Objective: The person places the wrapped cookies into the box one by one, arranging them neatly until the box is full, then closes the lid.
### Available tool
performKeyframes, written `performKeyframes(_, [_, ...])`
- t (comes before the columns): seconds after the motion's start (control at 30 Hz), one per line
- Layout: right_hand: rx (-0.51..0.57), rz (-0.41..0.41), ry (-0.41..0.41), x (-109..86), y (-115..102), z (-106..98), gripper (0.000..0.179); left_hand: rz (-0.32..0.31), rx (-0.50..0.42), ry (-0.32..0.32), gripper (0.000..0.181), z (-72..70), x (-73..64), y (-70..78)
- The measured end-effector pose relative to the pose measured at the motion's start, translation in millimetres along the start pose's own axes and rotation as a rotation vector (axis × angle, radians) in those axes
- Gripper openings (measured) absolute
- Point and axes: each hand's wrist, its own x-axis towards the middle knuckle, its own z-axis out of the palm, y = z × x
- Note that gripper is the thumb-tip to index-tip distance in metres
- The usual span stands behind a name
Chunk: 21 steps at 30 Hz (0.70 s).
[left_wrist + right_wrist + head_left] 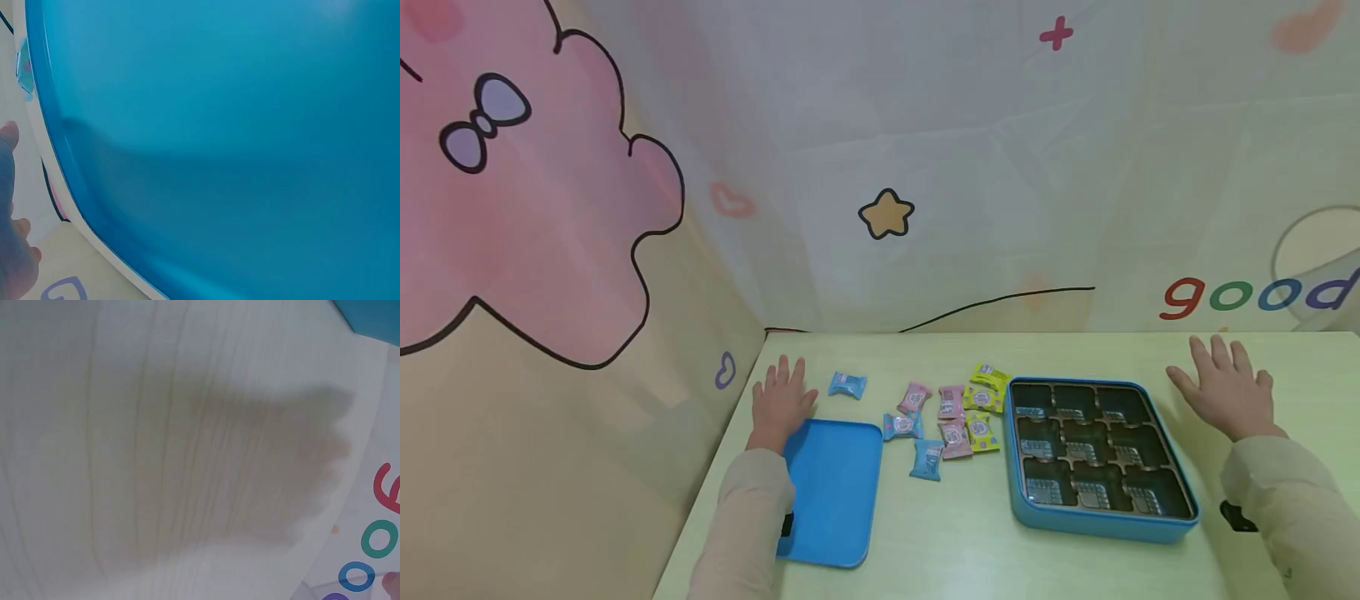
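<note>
In the head view my left hand [777, 406] is spread with straight fingers at the far left corner of a shallow blue tray-like lid [835, 492]. It holds nothing. The same lid [219, 112] fills most of the left wrist view, with part of the left hand [14, 244] at the left edge. My right hand [1227, 390], fingers spread and holding nothing, is to the right of a blue box [1105, 523] with a dark insert of several square compartments. Only a shadow of that hand falls across the table in most of the right wrist view.
Between lid and box lie several small wrapped candies: blue [927, 459], pink [955, 438] and yellow [982, 432]. One blue candy [847, 384] lies apart, near the left hand. A printed curtain [970, 208] stands behind the pale table [955, 542] and along its left side.
</note>
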Motion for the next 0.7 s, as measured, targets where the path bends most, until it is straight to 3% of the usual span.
performKeyframes(0.7, [-0.036, -0.126, 0.001, -10.5, -8.4, -2.1, 0.076, 0.114, 0.059, -0.013, 0.058, 2.6, -4.3, 10.4])
